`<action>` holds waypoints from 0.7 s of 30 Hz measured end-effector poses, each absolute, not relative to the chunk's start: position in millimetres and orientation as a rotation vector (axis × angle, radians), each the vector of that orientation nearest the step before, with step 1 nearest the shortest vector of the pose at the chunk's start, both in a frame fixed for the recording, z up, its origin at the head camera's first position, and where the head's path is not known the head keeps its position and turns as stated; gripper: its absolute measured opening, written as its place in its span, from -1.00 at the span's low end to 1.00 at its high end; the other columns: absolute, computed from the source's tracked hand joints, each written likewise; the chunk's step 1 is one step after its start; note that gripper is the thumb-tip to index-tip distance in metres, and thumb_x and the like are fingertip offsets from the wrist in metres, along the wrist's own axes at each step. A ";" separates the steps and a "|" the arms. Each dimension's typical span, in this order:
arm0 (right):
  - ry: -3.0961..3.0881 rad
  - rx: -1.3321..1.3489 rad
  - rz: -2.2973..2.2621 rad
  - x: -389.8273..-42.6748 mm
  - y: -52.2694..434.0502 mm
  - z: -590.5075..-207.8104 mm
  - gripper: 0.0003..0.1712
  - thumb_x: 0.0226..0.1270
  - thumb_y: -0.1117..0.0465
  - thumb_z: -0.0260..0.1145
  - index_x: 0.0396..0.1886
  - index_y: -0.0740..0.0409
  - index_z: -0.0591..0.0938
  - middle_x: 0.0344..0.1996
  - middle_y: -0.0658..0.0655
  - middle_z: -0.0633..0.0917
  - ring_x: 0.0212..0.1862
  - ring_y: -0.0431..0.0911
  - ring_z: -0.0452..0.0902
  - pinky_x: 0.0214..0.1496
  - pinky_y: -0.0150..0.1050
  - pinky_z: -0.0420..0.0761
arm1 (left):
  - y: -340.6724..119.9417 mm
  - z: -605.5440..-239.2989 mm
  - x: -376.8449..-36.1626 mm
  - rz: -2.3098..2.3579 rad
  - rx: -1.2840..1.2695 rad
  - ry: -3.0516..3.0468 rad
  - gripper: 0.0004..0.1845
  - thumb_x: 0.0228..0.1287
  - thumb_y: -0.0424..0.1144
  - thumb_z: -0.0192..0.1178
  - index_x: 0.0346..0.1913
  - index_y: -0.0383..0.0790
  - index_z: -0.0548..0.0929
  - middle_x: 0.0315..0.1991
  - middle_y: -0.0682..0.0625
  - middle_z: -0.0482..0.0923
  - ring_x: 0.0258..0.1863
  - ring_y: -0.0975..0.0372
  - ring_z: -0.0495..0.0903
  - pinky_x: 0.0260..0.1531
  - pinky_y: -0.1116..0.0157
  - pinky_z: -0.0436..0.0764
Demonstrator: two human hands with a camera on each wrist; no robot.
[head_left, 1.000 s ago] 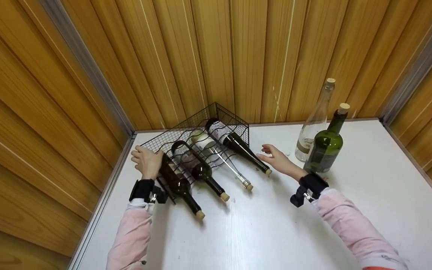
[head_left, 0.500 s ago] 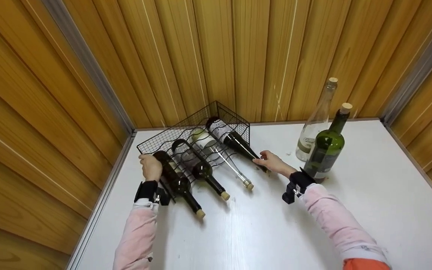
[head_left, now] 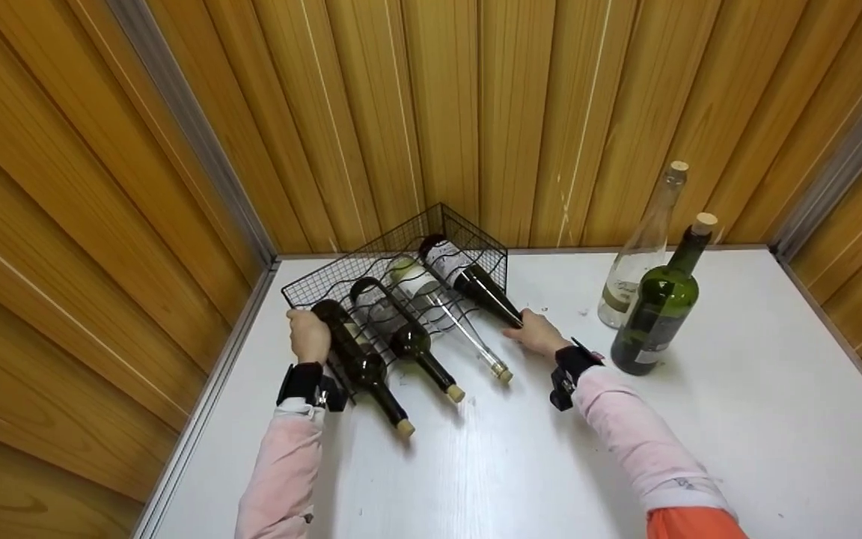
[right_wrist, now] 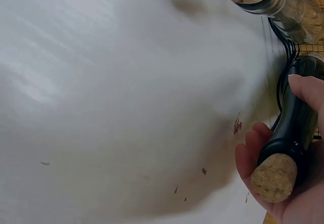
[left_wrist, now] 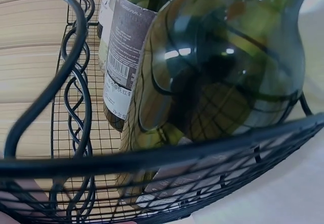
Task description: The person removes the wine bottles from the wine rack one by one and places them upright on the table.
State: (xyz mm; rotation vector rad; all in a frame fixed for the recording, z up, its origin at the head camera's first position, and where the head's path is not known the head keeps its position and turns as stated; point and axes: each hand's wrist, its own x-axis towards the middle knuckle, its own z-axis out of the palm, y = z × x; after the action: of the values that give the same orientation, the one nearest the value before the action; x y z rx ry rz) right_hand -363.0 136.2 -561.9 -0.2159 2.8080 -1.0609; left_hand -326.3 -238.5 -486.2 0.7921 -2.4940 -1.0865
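Note:
A black wire wine rack (head_left: 356,263) stands on the table with several corked bottles lying slanted in it, necks toward the front. My right hand (head_left: 539,333) grips the neck of the rightmost wine bottle (head_left: 485,288), dark green with a white label. In the right wrist view, fingers and thumb wrap that neck just behind its cork (right_wrist: 274,178). My left hand (head_left: 309,337) holds the rack's left side, beside the leftmost dark bottle (head_left: 360,363). Seen from the left wrist, its fingers are mostly hidden below the mesh side (left_wrist: 192,178).
To the right stand a clear corked bottle (head_left: 634,262) and a green corked bottle (head_left: 659,314). Between the rightmost and leftmost bottles lie a clear bottle (head_left: 461,322) and another dark one (head_left: 410,340). Wood-panelled walls (head_left: 521,112) rise behind the white table (head_left: 513,464).
My right hand has moved left from beside the rightmost bottle and taken hold of its neck. The left hand has moved slightly down along the rack's side, its fingers now curled there.

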 end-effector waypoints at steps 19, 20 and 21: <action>2.995 -0.404 -0.870 -360.3 142.5 -569.2 -0.71 0.21 0.22 0.22 -0.38 0.41 0.41 -0.55 0.31 0.52 -0.42 0.21 0.50 -0.38 0.05 0.47 | -235.4 -486.2 -326.1 -1.060 0.806 -2.497 -0.72 0.17 -0.47 -0.18 -0.06 -0.56 0.21 -0.26 -0.43 0.47 -0.33 -0.25 0.50 -0.41 -0.12 0.46; 2.994 -0.418 -0.870 -358.8 143.8 -568.6 -0.72 0.21 0.23 0.21 -0.38 0.41 0.41 -0.55 0.32 0.52 -0.41 0.22 0.50 -0.37 0.05 0.47 | -235.8 -486.4 -325.9 -1.061 0.807 -2.498 -0.72 0.17 -0.47 -0.18 -0.06 -0.56 0.21 -0.27 -0.42 0.47 -0.34 -0.25 0.51 -0.41 -0.11 0.46; 2.990 -0.432 -0.874 -357.4 145.1 -567.7 -0.73 0.20 0.24 0.21 -0.39 0.41 0.41 -0.55 0.32 0.52 -0.41 0.22 0.50 -0.36 0.05 0.47 | -236.4 -486.4 -325.8 -1.059 0.804 -2.501 -0.73 0.18 -0.47 -0.18 -0.06 -0.56 0.20 -0.27 -0.42 0.47 -0.34 -0.25 0.51 -0.42 -0.11 0.46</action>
State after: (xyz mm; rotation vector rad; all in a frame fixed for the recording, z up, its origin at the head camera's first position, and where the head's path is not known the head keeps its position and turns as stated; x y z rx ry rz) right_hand -357.4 145.1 -567.7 -0.4320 2.9897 -0.8740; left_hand -325.8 -236.4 -486.4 0.8045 -2.5015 -1.0587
